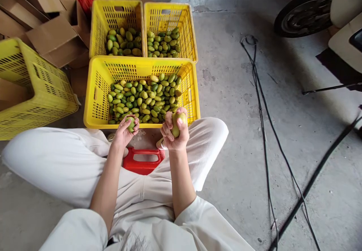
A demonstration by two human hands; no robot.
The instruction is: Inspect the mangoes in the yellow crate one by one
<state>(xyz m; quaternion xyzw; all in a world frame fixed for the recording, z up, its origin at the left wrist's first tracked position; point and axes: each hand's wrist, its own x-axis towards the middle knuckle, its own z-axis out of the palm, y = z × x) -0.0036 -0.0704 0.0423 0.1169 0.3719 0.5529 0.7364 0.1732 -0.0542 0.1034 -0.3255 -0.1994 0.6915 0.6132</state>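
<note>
My left hand (121, 133) is closed around a small green mango (131, 125), with its fingertips curled over the top. In my right hand (172, 142) is a larger yellow-green mango (175, 129), gripped between thumb and fingers. Both hands are held up, apart from each other, at the near rim of a wide yellow crate (190, 98). Inside that crate lies a layer of loose green and yellowish mangoes (144, 100). Behind it, a left yellow crate (95, 28) and a right yellow crate (189, 26) hold more of the same fruit.
A red plastic container with a handle (143, 167) is between my legs. At left are another yellow crate (51, 88) and several open cardboard boxes (53, 36). Black cables (261, 119) cross the concrete floor at right, near a wheeled vehicle (307, 13).
</note>
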